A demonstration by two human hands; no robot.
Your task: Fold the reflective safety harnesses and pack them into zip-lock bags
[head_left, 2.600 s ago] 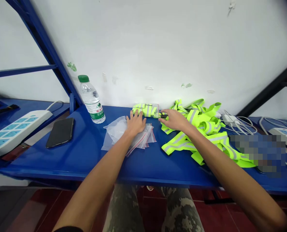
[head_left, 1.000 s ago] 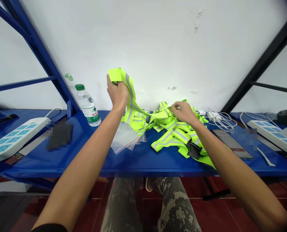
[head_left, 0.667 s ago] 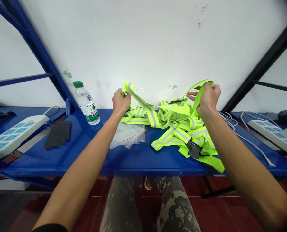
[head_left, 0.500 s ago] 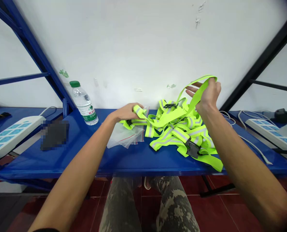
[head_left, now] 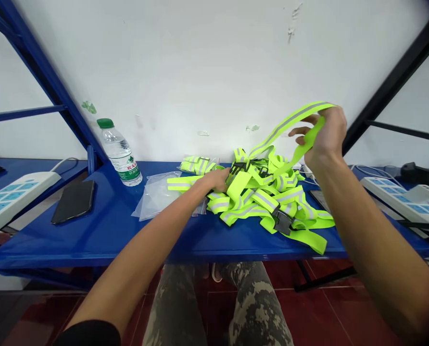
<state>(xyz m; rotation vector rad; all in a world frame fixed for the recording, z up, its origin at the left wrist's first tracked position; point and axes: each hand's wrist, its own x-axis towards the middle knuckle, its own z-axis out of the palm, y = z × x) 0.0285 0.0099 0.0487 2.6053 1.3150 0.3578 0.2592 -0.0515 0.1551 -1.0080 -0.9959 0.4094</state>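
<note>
A heap of bright yellow shiny vest straps (head_left: 268, 202) lies on the blue metal table (head_left: 92, 240).
The right hand (head_left: 326, 132) clenches a long strap (head_left: 290, 126) lifted up and left; the left hand (head_left: 216, 180) curls on a flat strap (head_left: 185, 181) beside clear plastic bags (head_left: 157, 197).

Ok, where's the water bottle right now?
In the head view, the water bottle stands at the back of the blue shelf, left of the plastic bags and right of the phone.
</note>
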